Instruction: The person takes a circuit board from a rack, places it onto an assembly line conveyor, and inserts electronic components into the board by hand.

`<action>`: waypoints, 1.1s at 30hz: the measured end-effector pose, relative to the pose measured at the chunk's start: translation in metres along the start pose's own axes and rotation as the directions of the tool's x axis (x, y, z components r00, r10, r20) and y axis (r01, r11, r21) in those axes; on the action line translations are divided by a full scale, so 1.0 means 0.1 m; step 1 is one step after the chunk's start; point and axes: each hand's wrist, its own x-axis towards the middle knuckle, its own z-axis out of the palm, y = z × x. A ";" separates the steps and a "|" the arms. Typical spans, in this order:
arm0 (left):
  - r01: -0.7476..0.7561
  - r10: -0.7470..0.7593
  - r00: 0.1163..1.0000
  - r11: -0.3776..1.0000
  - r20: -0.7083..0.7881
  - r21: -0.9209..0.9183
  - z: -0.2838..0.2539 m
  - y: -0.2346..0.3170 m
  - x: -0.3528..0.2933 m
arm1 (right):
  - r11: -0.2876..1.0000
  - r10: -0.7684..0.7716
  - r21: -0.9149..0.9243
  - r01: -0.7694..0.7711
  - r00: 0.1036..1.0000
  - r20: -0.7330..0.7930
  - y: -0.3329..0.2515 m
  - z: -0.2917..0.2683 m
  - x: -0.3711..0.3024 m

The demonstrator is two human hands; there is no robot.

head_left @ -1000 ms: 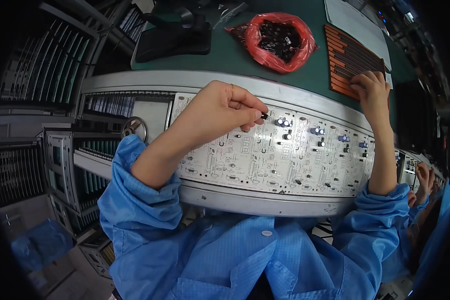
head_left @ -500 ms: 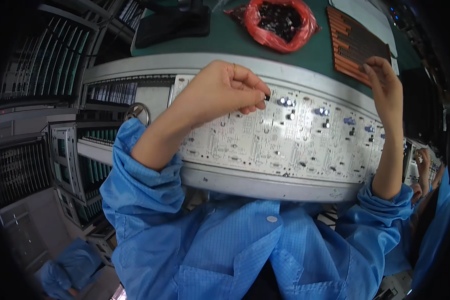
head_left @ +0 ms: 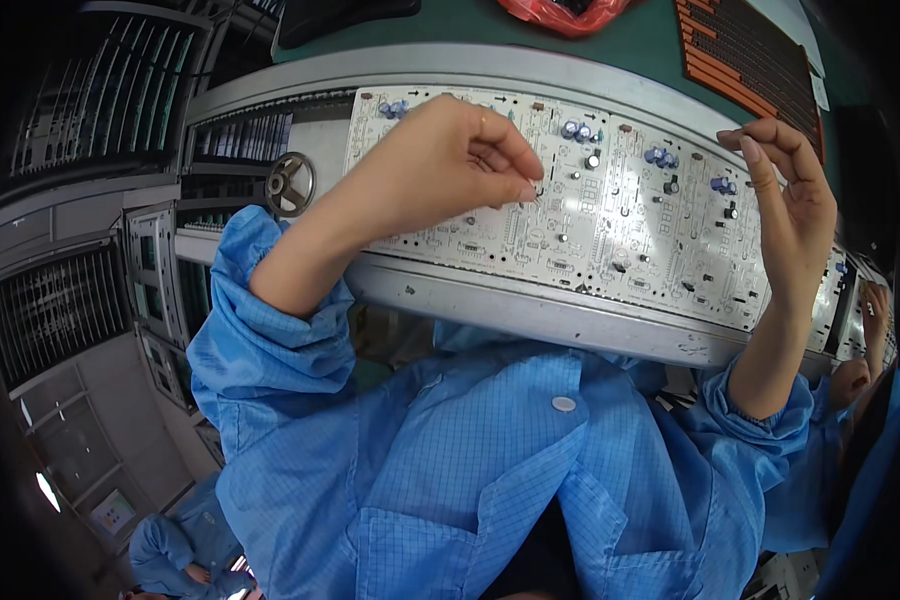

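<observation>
Circuit board panel (head_left: 500, 245): pale, long, populated face up, lying across mid-frame, sloping down toward the right; dark printed outlines, repeated sections. Left hand (head_left: 480, 160) over its left-centre, hiding part of it; cannot tell whether anything sits at the fingertips. Blue capacitors (head_left: 576, 130) clustered along upper part; black cylindrical parts (head_left: 592, 161) near them. Orange rack (head_left: 718, 62) with dark rows: upper right, slanted, nearest right hand (head_left: 740, 146); that hand's contents unclear.
</observation>
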 end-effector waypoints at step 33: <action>-0.429 0.383 0.899 0.674 0.212 0.602 0.46 -0.01 -0.31 | 0.999 -0.026 0.019 0.025 0.999 0.021 0.11 0.01 -0.05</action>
